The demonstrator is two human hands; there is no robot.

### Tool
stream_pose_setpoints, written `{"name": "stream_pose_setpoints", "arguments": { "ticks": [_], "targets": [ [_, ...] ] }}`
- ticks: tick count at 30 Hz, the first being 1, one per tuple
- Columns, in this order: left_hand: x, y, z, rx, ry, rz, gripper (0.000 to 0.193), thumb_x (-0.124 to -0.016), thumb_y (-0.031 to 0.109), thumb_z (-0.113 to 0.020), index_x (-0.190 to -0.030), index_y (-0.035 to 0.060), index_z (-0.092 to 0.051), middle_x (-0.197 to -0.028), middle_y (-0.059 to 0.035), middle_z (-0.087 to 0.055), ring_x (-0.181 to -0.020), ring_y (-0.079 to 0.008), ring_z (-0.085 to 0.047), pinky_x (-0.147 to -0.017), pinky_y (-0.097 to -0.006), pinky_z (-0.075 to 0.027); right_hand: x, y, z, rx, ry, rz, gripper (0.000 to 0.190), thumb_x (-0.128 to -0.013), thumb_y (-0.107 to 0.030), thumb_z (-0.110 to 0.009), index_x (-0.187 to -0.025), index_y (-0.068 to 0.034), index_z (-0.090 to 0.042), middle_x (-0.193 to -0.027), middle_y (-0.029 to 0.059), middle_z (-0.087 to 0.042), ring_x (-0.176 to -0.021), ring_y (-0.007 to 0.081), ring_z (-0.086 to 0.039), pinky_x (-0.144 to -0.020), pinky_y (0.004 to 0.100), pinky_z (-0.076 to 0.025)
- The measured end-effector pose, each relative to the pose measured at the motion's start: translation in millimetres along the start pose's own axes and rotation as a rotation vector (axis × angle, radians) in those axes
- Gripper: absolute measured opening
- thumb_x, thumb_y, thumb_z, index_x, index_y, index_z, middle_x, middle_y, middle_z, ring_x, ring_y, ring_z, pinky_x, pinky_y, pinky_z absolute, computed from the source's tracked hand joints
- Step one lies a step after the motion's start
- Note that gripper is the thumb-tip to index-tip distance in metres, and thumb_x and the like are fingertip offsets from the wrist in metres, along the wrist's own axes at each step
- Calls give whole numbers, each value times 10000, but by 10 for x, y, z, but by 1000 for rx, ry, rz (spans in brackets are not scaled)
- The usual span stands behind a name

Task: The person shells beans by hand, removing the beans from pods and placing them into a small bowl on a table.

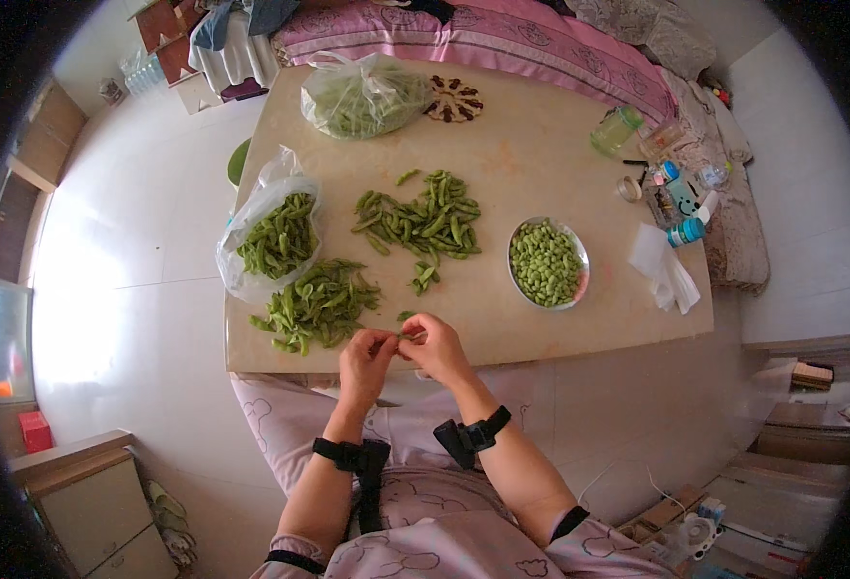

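Observation:
My left hand (367,360) and my right hand (436,349) meet at the table's near edge, their fingertips together on a small green soybean pod (412,336) that is mostly hidden. Just beyond my fingers lies a bit of green pod (406,315). Left of my hands spreads a heap of green pods and husks (316,300), beside an open plastic bag of pods (279,235). Further in, whole soybean pods (425,217) are piled mid-table, with a few pods (423,276) nearer to me. To the right stands a bowl of shelled green soybeans (546,262).
At the far side of the table (512,174) are a plastic bag of pods (367,98) and a round trivet (455,99). Along the right side are a green jug (615,132), a tape roll (629,189), a blue-capped container (685,232) and white tissues (667,279).

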State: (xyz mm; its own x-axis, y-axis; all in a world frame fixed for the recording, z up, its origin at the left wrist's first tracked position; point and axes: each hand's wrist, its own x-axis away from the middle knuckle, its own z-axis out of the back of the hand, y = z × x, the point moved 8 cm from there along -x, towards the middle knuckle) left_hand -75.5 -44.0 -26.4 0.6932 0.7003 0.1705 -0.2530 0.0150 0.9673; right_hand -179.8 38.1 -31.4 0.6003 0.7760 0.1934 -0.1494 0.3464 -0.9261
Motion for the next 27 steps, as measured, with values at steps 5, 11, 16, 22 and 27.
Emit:
{"name": "stream_pose_setpoints", "arguments": {
  "ticks": [5,11,16,22,27],
  "targets": [
    [10,115,-66,-3,-78,30,158,-817,66,-583,-930,-44,-589,-795,-66,-613,-730,-109,-571,-659,-235,-472,-32,185,101,-163,141,-38,187,-733,-97,-597,-892,-4,-563,-784,81,-618,-713,157,-617,-580,276,-508],
    [15,-89,-43,372,-32,215,228,-838,98,-570,-1025,-31,-553,-872,-69,-604,-776,-124,-585,-695,-241,-475,65,201,53,-710,63,-381,156,-813,-196,-554,-901,-68,-564,-778,4,-571,-657,85,-580,-507,212,-452],
    [-3,-31,-58,511,-12,220,206,-853,94,-551,-1032,-8,-539,-888,-46,-583,-802,-131,-582,-714,-240,-469,122,195,42,-788,88,-492,255,-810,-340,-588,-899,-104,-549,-733,-26,-524,-615,64,-541,-454,184,-358],
    [-24,-29,-76,373,-43,97,193,-850,86,-559,-1020,-3,-540,-866,-30,-575,-771,-100,-548,-685,-236,-458,119,122,-85,-804,15,-536,293,-794,-378,-613,-885,-108,-547,-734,-35,-524,-629,59,-531,-459,182,-341],
    [-31,16,-60,362,5,85,172,-850,81,-557,-991,-18,-543,-842,-38,-577,-735,-92,-542,-651,-225,-454,86,87,-95,-762,-39,-478,226,-793,-310,-614,-871,-107,-555,-754,-30,-548,-637,57,-534,-465,181,-339]
  ]
}}
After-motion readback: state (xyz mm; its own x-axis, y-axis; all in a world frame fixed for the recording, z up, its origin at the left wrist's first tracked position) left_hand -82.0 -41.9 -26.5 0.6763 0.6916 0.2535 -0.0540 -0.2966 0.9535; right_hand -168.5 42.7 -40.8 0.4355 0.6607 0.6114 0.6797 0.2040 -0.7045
